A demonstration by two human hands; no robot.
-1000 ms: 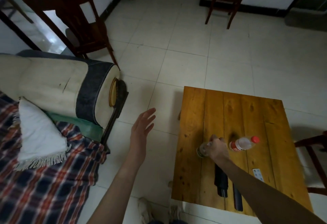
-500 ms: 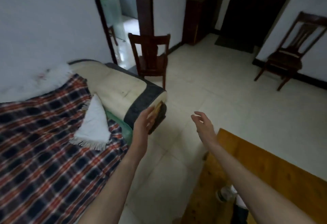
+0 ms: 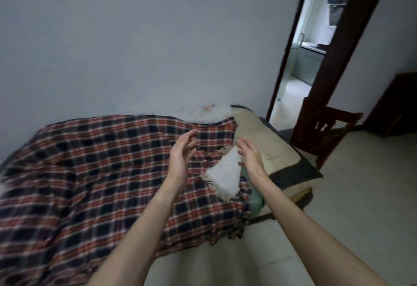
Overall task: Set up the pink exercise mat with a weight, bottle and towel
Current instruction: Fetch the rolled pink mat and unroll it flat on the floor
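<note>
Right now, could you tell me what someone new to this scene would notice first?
Two bare forearms reach forward at the centre, the left hand and right hand both open and held above a sofa. Between them lies a white fringed towel on the red and navy plaid blanket that covers most of the sofa. At the right, a dark wooden chair stands by an open doorway.

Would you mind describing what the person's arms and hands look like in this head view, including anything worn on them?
Both forearms are bare as far as the frame shows, with no sleeves in view. The left hand and right hand wear no gloves, and no watch, bracelet or ring is visible, though motion blur would hide small details.
</note>
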